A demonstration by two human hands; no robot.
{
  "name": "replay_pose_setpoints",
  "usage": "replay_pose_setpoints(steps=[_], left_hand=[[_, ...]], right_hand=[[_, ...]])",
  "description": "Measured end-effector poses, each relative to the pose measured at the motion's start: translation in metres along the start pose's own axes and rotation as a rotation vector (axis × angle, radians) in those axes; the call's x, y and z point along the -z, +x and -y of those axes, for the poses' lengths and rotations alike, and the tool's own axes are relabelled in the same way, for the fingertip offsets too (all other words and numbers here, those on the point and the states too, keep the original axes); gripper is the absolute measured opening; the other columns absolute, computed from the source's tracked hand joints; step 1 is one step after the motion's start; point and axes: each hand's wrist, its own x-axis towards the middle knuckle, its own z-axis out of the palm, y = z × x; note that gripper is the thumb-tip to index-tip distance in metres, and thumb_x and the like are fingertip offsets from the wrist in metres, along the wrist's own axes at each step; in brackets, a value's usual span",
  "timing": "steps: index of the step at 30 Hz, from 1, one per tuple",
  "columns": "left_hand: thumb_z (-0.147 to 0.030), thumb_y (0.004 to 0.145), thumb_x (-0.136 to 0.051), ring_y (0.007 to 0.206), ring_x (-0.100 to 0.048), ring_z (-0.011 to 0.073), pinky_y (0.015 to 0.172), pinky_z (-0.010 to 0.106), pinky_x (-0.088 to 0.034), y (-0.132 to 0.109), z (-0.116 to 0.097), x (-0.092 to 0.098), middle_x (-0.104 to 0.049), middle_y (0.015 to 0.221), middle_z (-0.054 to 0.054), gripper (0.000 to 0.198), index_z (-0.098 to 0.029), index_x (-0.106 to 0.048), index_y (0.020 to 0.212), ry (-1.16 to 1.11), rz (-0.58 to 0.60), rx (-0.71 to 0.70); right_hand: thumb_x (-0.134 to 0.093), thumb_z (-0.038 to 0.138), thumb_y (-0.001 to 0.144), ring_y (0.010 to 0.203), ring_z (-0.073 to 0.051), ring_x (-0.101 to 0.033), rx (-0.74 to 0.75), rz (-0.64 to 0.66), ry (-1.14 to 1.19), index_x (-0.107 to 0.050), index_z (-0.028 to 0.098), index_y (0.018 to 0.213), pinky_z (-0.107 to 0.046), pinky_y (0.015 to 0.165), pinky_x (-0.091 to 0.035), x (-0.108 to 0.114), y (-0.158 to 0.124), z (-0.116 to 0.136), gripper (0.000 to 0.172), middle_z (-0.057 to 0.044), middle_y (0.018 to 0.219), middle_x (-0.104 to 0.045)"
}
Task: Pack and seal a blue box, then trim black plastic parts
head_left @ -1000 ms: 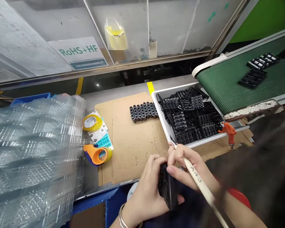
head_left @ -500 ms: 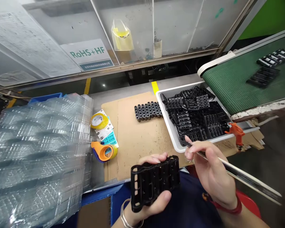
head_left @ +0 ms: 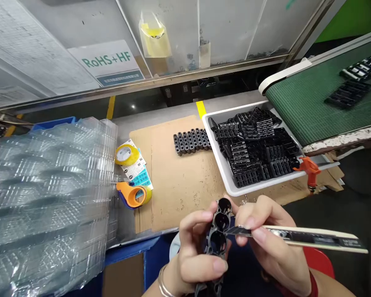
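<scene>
My left hand (head_left: 194, 247) is wrapped round a black plastic part (head_left: 218, 241), which is turned so that its row of round holes faces me. In my right hand (head_left: 270, 243) is a box cutter (head_left: 315, 238) with a pale handle, pinched close to its blade. The blade's tip meets the rim of the part between two holes, or lies very near it; contact is hard to make out. Fingers of the left hand hide much of the part's lower end. Beyond the hands, a white tray (head_left: 227, 181) holds a heap of similar black parts (head_left: 253, 144).
A block of black tubular parts (head_left: 190, 141) stands on the cardboard (head_left: 179, 181). To the left are a tape dispenser (head_left: 132, 194), a tape roll (head_left: 126, 154) and stacked clear plastic trays (head_left: 49, 198). An orange air gun (head_left: 309, 170) lies by the tray, below a green conveyor (head_left: 309, 107).
The left hand has turned the black part from its long side to its holed end. My right hand has brought the box cutter's blade down and left to the part.
</scene>
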Motion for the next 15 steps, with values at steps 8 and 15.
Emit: replay_pose_setpoints(steps=[8, 15], left_hand=[[-0.024, 0.083, -0.073, 0.140, -0.046, 0.0325, 0.112, 0.049, -0.051, 0.002, -0.007, 0.003, -0.047, 0.155, -0.004, 0.080, -0.046, -0.032, 0.147, 0.050, 0.068, -0.097], [-0.039, 0.084, -0.070, 0.133, -0.054, 0.0358, 0.102, 0.054, -0.059, -0.009, 0.005, 0.010, -0.049, 0.152, 0.005, 0.087, -0.045, -0.014, 0.150, 0.250, 0.080, -0.136]], right_hand=[[-0.063, 0.030, 0.096, 0.062, -0.014, -0.065, 0.036, 0.050, -0.072, -0.069, 0.029, 0.091, -0.050, 0.110, -0.042, 0.001, 0.001, 0.002, 0.008, 0.004, 0.068, -0.068], [-0.063, 0.033, 0.095, 0.058, -0.015, -0.061, -0.027, 0.074, -0.015, -0.069, 0.029, 0.090, -0.051, 0.102, -0.046, 0.005, -0.002, 0.001, 0.010, 0.004, 0.065, -0.068]])
